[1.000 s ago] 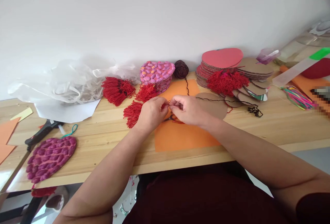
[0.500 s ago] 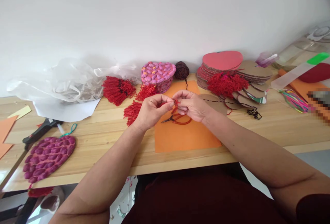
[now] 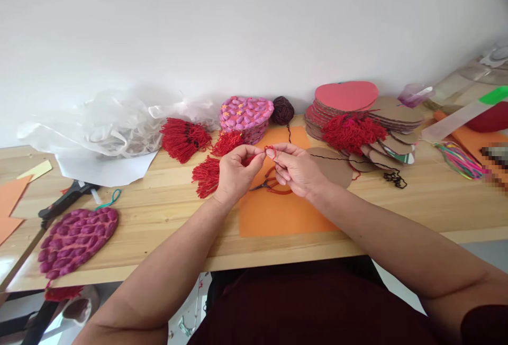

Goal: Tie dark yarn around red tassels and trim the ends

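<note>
Thin red yarn point(image 3: 270, 150) is pinched between the fingertips of both hands, which meet above an orange sheet point(image 3: 289, 218). My left hand point(image 3: 240, 169) grips it with thumb and forefinger. On the other side, my right hand point(image 3: 296, 169) is closed on the yarn too, its lower fingers curled. Orange-handled pliers or scissors point(image 3: 278, 185) lie on the sheet below the hands, partly hidden. Red tassels point(image 3: 206, 176) rest just left of my left hand, and a brown cardboard piece point(image 3: 333, 168) lies behind my right wrist.
Along the wall are a plastic bag point(image 3: 107, 128), a red tassel bundle point(image 3: 184, 139), stacked pink hearts point(image 3: 246, 113), a dark yarn ball point(image 3: 283, 110) and heart-shaped cardboard point(image 3: 347, 95). A purple heart point(image 3: 79, 239) and black glue gun point(image 3: 67, 202) lie left.
The fingertips have shifted slightly on the red yarn, and my right hand has turned a little. A small red loop now shows at the fingertips. The camera view has moved slightly.
</note>
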`<state>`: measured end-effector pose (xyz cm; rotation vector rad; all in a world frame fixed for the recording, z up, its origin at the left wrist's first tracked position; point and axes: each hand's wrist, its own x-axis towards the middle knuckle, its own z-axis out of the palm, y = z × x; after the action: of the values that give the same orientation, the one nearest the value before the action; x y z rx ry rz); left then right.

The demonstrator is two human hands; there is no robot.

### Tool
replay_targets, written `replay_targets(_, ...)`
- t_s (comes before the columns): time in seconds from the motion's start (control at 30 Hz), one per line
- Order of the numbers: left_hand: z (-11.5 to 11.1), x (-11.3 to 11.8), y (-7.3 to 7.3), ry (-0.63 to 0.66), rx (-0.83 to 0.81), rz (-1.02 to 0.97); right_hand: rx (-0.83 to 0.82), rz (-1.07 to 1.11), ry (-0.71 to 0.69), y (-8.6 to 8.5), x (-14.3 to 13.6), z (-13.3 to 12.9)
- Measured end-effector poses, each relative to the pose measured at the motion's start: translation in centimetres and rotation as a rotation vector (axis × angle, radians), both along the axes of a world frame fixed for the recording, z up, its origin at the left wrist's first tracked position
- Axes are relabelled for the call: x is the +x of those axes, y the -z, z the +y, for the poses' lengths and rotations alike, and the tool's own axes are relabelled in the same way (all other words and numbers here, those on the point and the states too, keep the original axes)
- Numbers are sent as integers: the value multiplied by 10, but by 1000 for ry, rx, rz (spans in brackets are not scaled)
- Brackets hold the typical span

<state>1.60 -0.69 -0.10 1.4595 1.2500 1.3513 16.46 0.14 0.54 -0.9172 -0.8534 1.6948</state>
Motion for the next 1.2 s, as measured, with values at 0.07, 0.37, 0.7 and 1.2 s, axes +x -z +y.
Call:
replay_targets(0.07,0,0,0,15,-10,-16,-12,-6,15,0,1,0)
replay_targets(0.37,0,-2,0,116,-20,-76,-89,75,-60,-3,4,-1)
replay_targets(0.7,0,-2,0,73,7,5,-144,98,-72,2,3,0)
replay_targets(1.2,5,-10,1,-155,109,231,171,-352,-157,12,-4,-3)
